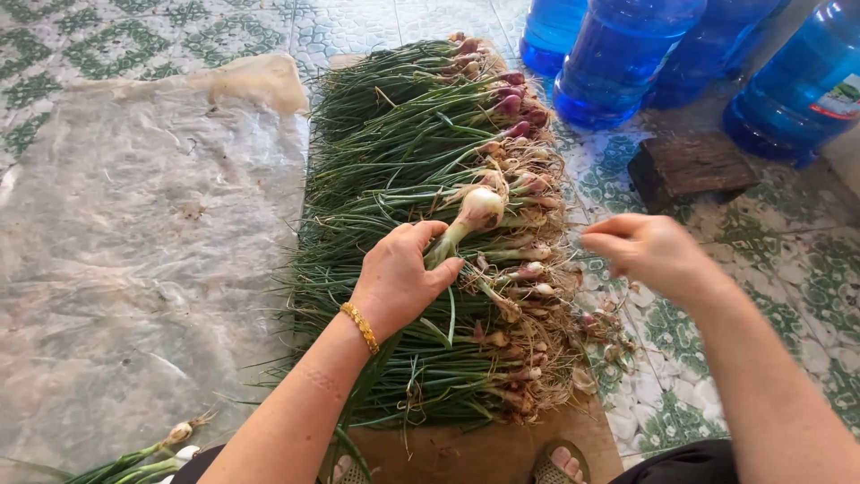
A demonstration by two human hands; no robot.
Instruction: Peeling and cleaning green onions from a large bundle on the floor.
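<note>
A few cleaned spring onions [152,453] lie at lower left on the plastic sheet [134,224]; the left hand [399,278] has its grip closed round one onion [475,211] atop the big untrimmed pile [430,233]; the right hand [649,251] hovers pinched, seemingly empty; most seems left.

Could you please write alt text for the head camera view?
The left hand grips one green onion above a long pile of green onions on a board on the tiled floor, while the right hand hovers beside it, fingers pinched. Blue water jugs stand behind.
</note>
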